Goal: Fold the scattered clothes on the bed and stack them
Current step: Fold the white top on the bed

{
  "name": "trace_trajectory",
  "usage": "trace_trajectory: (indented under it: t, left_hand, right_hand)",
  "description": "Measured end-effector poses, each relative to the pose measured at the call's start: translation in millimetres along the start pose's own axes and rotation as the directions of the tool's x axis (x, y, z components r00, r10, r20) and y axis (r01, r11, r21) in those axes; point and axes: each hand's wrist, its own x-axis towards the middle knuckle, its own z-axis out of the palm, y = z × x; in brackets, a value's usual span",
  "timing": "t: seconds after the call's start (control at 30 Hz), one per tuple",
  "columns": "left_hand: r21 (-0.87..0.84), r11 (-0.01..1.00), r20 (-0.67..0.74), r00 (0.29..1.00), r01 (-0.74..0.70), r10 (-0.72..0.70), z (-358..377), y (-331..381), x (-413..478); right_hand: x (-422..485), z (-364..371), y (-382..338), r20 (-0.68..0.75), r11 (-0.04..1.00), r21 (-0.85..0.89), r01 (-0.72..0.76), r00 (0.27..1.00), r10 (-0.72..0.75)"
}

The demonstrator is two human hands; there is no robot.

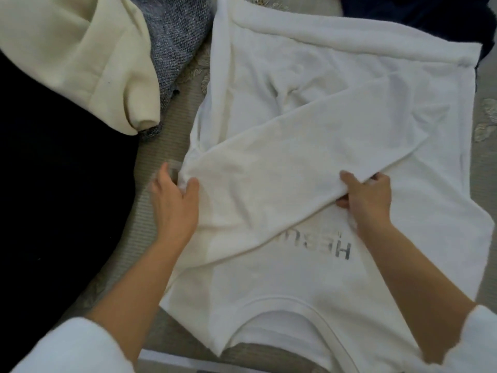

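Bed (167, 122) | white shirt (322, 281) spread out | left hand (174, 203) pinches white shirt | right hand (367, 203) grips its sleeve (309, 146)

Grey printed letters (332, 247) on the chest of the white T-shirt (336, 289), lower middle of the frame, read "HESU", upside down to me. A folded sleeve (269, 181) covers the rest.

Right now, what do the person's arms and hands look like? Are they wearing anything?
Both arms wear soft, fluffy-looking white sleeves. The left sleeve and the right sleeve both end around the elbow, leaving the forearms bare. The left hand and right hand are bare too: no gloves, and no ring, watch or bracelet that I can see.
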Motion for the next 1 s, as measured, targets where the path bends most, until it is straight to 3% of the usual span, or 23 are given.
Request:
trace_trajectory:
  t: [0.07, 0.13, 0.2, 0.3, 0.37, 0.43, 0.53, 0.63, 0.7, 0.77, 0.83, 0.9, 1.0]
  left_hand:
    - [0.040, 0.999, 0.134, 0.991, -0.029, 0.024, -6.3, -1.0, 0.2]
    - [0.124, 0.990, 0.220, 0.975, -0.070, 0.041, -15.8, -6.0, -4.5]
    - [0.166, 0.985, 0.286, 0.958, -0.037, -0.013, -27.0, -14.3, -10.8]
    - [0.127, 0.990, 0.397, 0.911, 0.065, -0.111, -41.1, -34.7, -26.9]
    - [0.051, 0.989, 0.422, 0.895, 0.135, -0.144, -46.3, -46.6, -41.1]
    - [-0.040, 0.985, 0.392, 0.909, 0.168, -0.139, -51.4, -52.2, -54.3]
    - [-0.281, 0.918, 0.310, 0.932, 0.280, -0.190, -60.8, -57.7, -66.6]
    - [-0.265, 0.933, 0.222, 0.957, 0.243, -0.186, -57.9, -73.6, -72.8]
    - [-0.128, 0.986, 0.126, 0.987, 0.110, -0.094, -52.8, -79.6, -81.7]
    - [0.106, 0.974, 0.032, 0.980, -0.199, 0.197, -51.4, -81.5, -93.8]
    - [0.344, 0.758, 0.252, 0.832, -0.555, 0.495, -51.9, -92.9, -103.4]
    - [0.415, 0.540, 0.560, 0.673, -0.733, 0.483, -55.9, -109.4, -109.2]
    - [0.447, 0.422, 0.688, 0.605, -0.789, 0.402, -69.5, -125.9, -116.8]
  right_hand:
    - [-7.4, 5.4, -1.4, 0.005, 1.000, -0.012, 0.011, 1.000, -0.011]
    - [-2.9, 1.0, -4.3, -0.149, 0.999, 0.020, 0.042, 0.988, -0.039]
    - [-0.5, -6.2, -3.6, -0.235, 0.996, 0.091, -0.004, 0.972, 0.026]
    - [-25.1, -5.3, 12.6, -0.028, 0.959, 0.217, -0.180, 0.981, 0.190]
    - [-57.4, 3.9, 26.3, 0.148, 0.959, 0.159, -0.234, 0.966, 0.211]
    - [-87.2, 15.6, 38.4, 0.258, 0.968, 0.084, -0.235, 0.944, 0.207]
    - [-113.4, 24.9, 52.4, 0.305, 0.982, 0.024, -0.190, 0.937, 0.173]
    - [-121.2, 16.4, 62.4, 0.388, 0.986, -0.123, -0.111, 0.909, 0.150]
    - [-119.0, -3.4, 70.6, 0.423, 0.951, -0.302, 0.065, 0.903, 0.072]
    - [-119.2, -35.9, 80.0, 0.427, 0.824, -0.490, 0.284, 0.903, -0.058]
    - [-122.3, -75.6, 97.6, 0.496, 0.665, -0.588, 0.460, 0.855, -0.153]
    - [-127.7, -113.8, 118.0, 0.617, 0.465, -0.635, 0.617, 0.767, -0.176]
    - [-136.6, -164.1, 144.3, 0.744, 0.224, -0.613, 0.758, 0.649, -0.162]
